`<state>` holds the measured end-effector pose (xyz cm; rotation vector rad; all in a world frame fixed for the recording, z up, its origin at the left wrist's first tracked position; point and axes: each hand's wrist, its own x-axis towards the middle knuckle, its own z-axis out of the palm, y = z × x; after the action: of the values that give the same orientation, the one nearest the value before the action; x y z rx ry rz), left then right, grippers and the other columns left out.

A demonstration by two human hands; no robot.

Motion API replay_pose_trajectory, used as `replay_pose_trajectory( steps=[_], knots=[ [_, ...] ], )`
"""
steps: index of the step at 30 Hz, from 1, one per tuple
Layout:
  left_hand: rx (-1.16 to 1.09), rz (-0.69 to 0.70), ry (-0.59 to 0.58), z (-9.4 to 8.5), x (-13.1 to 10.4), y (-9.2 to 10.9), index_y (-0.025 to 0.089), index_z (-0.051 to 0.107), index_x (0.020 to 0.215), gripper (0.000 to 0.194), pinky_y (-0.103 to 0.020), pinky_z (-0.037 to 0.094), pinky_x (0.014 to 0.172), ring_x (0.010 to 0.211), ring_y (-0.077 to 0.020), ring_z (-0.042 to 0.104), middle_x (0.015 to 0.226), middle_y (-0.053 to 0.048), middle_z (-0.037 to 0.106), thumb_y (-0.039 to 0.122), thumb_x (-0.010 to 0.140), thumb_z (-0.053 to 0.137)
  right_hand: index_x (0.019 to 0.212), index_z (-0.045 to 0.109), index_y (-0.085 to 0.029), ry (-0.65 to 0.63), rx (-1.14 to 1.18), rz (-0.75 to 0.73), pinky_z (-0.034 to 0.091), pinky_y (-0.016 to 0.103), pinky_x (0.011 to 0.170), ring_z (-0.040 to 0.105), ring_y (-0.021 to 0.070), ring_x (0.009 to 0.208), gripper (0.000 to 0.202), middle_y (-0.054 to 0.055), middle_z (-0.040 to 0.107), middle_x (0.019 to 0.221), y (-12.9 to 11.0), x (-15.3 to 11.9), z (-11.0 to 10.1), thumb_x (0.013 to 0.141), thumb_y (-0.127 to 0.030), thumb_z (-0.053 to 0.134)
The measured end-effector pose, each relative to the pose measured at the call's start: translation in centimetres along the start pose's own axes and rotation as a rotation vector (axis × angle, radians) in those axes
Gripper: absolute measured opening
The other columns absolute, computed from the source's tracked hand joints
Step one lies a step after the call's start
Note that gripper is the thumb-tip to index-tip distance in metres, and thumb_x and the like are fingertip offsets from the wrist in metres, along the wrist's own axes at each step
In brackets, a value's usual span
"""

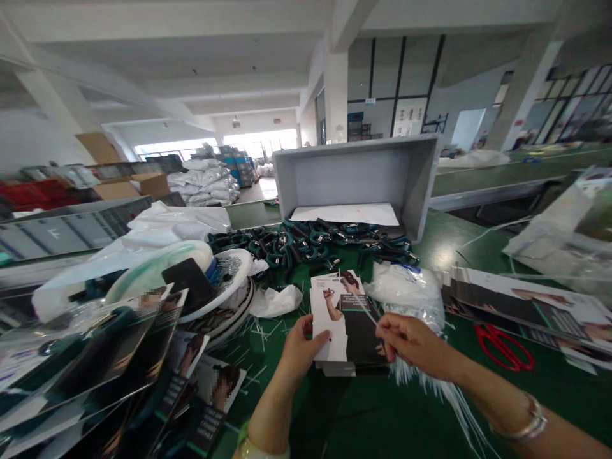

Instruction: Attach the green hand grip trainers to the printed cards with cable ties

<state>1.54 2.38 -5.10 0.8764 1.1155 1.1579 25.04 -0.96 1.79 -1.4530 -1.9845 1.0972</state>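
A stack of printed cards [356,325], white and black with a photo of a person, lies on the green table in front of me. My left hand [303,344] grips the left edge of the stack's top card, thumb on its face; something red shows by the fingers. Over the right side of the cards, my right hand [406,341] is closed in a pinch on a thin white tie [366,308], which slants up to the left. Beneath and beside that hand spreads a bundle of white ties [447,389]. Behind it is a clear plastic bag [406,287].
Dark green hand grips [287,245] are heaped before a tipped grey bin [354,178]. Red scissors [504,347] and more cards [540,306] lie at right. Carded items [119,376] pile up at left, near a round tub [239,280] and crumpled white paper [276,301].
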Motion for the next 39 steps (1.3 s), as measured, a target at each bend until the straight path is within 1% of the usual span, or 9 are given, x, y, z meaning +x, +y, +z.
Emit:
replay_pose_trajectory(
  steps=[3,6,13,18,23,27,30,34,39],
  knots=[
    [0.056,-0.052,-0.047,0.0,-0.7,0.7,0.014,0.053,0.097,0.050,-0.024,0.044,0.052,0.061,-0.0160,0.061,0.077,-0.005,0.066,0.030,0.056,0.077,0.077,0.051,-0.017,-0.156,0.126,0.109,0.026,0.017,0.038,0.037,0.0065,0.036,0.025,-0.004,0.055,0.047,-1.1,1.1,2.9,0.083,-0.038,0.039],
    [0.004,-0.109,-0.092,-0.3,-1.1,1.2,0.016,0.051,0.095,0.047,-0.023,0.043,0.049,0.058,-0.0155,0.061,0.076,-0.003,0.065,0.028,0.057,0.075,0.072,0.052,-0.017,-0.216,0.172,0.162,0.023,0.017,0.039,0.033,0.0057,0.034,0.024,-0.007,0.046,0.040,-1.0,1.9,3.6,0.080,-0.036,0.042],
    [-0.023,-0.046,0.041,-0.6,-0.7,1.7,0.016,0.051,0.088,0.035,-0.023,0.043,0.050,0.061,-0.0150,0.060,0.077,-0.003,0.065,0.022,0.059,0.069,0.055,0.047,-0.017,-0.163,-0.038,0.098,0.028,0.020,0.048,0.039,0.0082,0.048,0.020,-0.004,0.045,0.051,-1.3,0.7,0.6,0.072,-0.028,0.044],
    [0.026,0.040,0.041,-0.3,-1.0,2.1,0.016,0.051,0.090,0.034,-0.023,0.042,0.051,0.060,-0.0140,0.059,0.077,-0.003,0.064,0.022,0.061,0.068,0.055,0.046,-0.017,-0.257,-0.127,0.044,0.026,0.021,0.049,0.034,0.0085,0.052,0.018,-0.004,0.038,0.053,-2.0,0.1,-0.8,0.071,-0.025,0.044],
    [0.224,0.236,0.059,-0.1,-1.6,2.5,0.015,0.053,0.091,0.027,-0.025,0.042,0.056,0.063,-0.0147,0.058,0.086,-0.007,0.065,0.023,0.067,0.063,0.058,0.048,-0.017,-0.311,-0.136,0.021,0.025,0.022,0.049,0.033,0.0080,0.051,0.018,-0.005,0.039,0.053,-2.9,0.2,-1.3,0.073,-0.025,0.043],
    [0.382,0.331,0.098,0.3,-2.6,3.4,0.016,0.055,0.091,0.024,-0.024,0.039,0.053,0.053,-0.0105,0.052,0.091,-0.007,0.065,0.023,0.069,0.060,0.057,0.046,-0.017,-0.323,-0.162,0.024,0.025,0.021,0.047,0.033,0.0076,0.050,0.017,-0.005,0.037,0.052,-4.0,0.0,-1.6,0.072,-0.024,0.044],
    [0.485,0.357,0.126,0.8,-3.4,4.1,0.017,0.055,0.091,0.023,-0.022,0.035,0.049,0.048,-0.0086,0.047,0.080,-0.003,0.064,0.024,0.070,0.060,0.057,0.047,-0.016,-0.313,-0.160,0.017,0.025,0.021,0.047,0.034,0.0074,0.050,0.017,-0.005,0.039,0.052,-4.6,0.0,-1.7,0.072,-0.024,0.044],
    [0.437,0.236,0.045,1.4,-3.8,4.1,0.018,0.051,0.090,0.024,-0.019,0.033,0.044,0.046,-0.0091,0.047,0.061,0.003,0.055,0.028,0.071,0.059,0.061,0.051,-0.015,-0.319,-0.055,0.003,0.028,0.021,0.049,0.040,0.0081,0.053,0.019,-0.003,0.047,0.056,-3.8,1.2,-0.6,0.074,-0.028,0.048],
    [0.135,-0.127,-0.225,1.1,-3.5,2.8,0.019,0.046,0.092,0.032,-0.019,0.040,0.041,0.052,-0.0110,0.053,0.064,0.003,0.054,0.043,0.074,0.057,0.069,0.052,-0.015,-0.379,0.244,0.062,0.018,0.020,0.041,0.026,0.0044,0.043,0.037,-0.008,0.034,0.051,-1.0,3.5,1.8,0.073,-0.051,0.055]
  ],
)
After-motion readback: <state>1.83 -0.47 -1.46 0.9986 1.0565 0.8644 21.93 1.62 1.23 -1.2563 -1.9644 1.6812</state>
